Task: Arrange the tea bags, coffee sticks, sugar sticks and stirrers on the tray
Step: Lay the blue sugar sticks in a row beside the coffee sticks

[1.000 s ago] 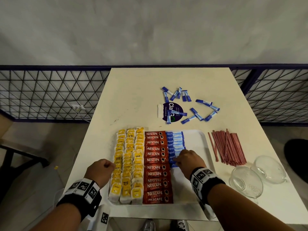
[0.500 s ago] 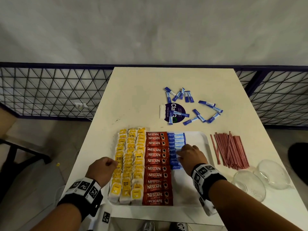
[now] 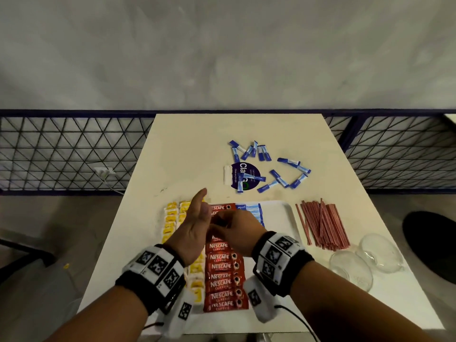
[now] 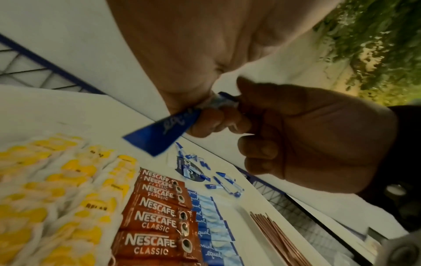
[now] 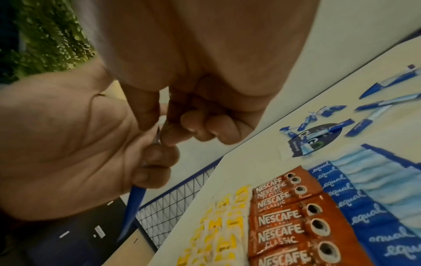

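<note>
Above the white tray, my two hands meet over the coffee row. A blue sugar stick is between them. My left hand curls its fingers round the stick, thumb pointing up. My right hand pinches the stick's upper end between thumb and forefinger. The tray holds yellow tea bags on the left, red Nescafe coffee sticks in the middle and a column of blue sugar sticks beside them. Several loose sugar sticks lie on the table beyond the tray. Red stirrers lie in a pile to its right.
Two clear glass bowls sit at the table's right front, near the stirrers. A round dark sticker and a small white packet lie among the loose sugar sticks. A dark mesh railing runs behind the table.
My left hand left the tray's left edge and rose to the right. My right hand lifted off the sugar column. Both now meet above the coffee sticks, holding a sugar stick.
</note>
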`<state>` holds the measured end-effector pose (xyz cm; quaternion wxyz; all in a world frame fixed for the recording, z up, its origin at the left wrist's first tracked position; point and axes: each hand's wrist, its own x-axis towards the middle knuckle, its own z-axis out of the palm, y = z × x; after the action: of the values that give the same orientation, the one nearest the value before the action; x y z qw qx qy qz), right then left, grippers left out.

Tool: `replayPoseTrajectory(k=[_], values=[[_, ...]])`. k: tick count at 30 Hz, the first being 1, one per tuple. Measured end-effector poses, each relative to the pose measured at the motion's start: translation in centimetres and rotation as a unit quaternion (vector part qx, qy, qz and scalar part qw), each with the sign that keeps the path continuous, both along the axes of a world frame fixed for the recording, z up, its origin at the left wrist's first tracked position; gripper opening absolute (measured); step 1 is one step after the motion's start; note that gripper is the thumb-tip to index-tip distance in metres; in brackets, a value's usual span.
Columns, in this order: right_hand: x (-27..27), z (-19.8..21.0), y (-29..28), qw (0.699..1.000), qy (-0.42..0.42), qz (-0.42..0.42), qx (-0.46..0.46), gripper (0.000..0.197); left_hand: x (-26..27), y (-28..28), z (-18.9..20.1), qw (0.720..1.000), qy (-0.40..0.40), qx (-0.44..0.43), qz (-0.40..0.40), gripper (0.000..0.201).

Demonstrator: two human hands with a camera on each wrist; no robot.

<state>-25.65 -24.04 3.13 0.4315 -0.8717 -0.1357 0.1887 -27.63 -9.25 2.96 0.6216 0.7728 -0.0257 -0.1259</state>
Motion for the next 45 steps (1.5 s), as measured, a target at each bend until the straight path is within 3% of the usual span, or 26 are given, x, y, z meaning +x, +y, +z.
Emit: replayPoseTrajectory(k=[4,7,9,13,20,25,31,36,38,41,45], values=[[-0.7,0.6,-0.2,0.999,0.001,-0.039,0.009,0.015,0.3,-0.3,0.4,0.997,-0.001,0.051,-0.053,0.058],[-1.2,0.3,-0.3,0.99,-0.023,-0.133,0.028,0.013,0.6,1.3,-0.2,0.984,-0.02,0.156,-0.079,0.021],[-1.6,0.2,-0.7,0.986,-0.022,-0.16,0.045,0.011,0.7,2.4,-0.4,0.977,-0.017,0.189,-0.092,0.014],[-2.1,-0.2,-1.5,0.985,-0.009,-0.163,0.058,0.011,0.6,2.7,-0.3,0.992,0.01,0.118,-0.034,0.018],[-2.5,-1.2,-4.0,0.98,0.004,-0.181,0.084,0.015,0.1,0.0,-0.5,0.997,0.037,0.068,-0.006,0.014],[-3.5,-4.6,-7.2,0.955,0.032,-0.276,0.107,0.015,-0.6,1.4,-3.0,0.99,0.067,0.118,0.035,0.016],[-4.2,-5.0,-5.6,0.964,0.1,-0.201,0.14,0.012,-1.3,-0.3,-3.4,0.988,0.084,0.127,-0.004,0.012],[-3.3,-6.0,-6.4,0.965,0.08,-0.227,0.101,0.012,-0.7,-1.0,-3.3,0.988,0.106,0.108,0.001,0.01],[-3.2,-7.0,-7.9,0.955,0.093,-0.267,0.095,0.014,-0.4,0.7,-4.2,0.98,0.114,0.158,0.034,0.015],[-3.9,-9.4,-10.5,0.935,0.149,-0.308,0.088,0.016,-0.4,4.7,-6.1,0.946,0.136,0.277,0.098,0.021],[-4.9,-11.9,-12.6,0.933,0.221,-0.284,0.001,0.018,-0.9,8.8,-8.4,0.898,0.167,0.387,0.124,0.022]])
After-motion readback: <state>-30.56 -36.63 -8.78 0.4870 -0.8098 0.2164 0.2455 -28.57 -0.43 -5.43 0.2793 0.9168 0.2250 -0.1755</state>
